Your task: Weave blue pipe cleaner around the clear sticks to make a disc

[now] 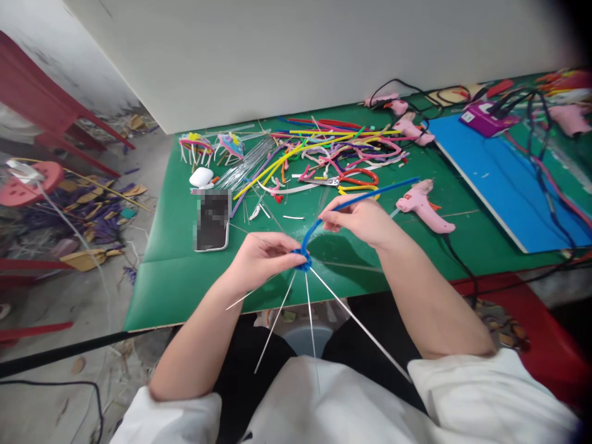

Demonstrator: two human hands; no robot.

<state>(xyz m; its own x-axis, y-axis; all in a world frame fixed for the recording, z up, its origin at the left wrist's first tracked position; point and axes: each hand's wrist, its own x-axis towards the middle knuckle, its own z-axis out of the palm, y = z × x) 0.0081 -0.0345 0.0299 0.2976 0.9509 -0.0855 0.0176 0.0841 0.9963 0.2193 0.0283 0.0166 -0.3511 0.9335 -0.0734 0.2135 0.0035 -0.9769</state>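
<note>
My left hand pinches a small blue fuzzy hub, from which several thin pale rods spread outward like spokes. Out of this hub runs a blue pipe cleaner, curving up and to the right. Its middle is pinched between the thumb and fingers of my right hand, while the free end points toward a pink glue gun. Both hands are above the near part of the green table. The left fingertips hide part of the hub.
Behind the hands lie loose coloured pipe cleaners, orange-handled scissors and clear rods. A phone, a white case and two small decorated umbrella shapes are at left. A blue board and cords lie at right.
</note>
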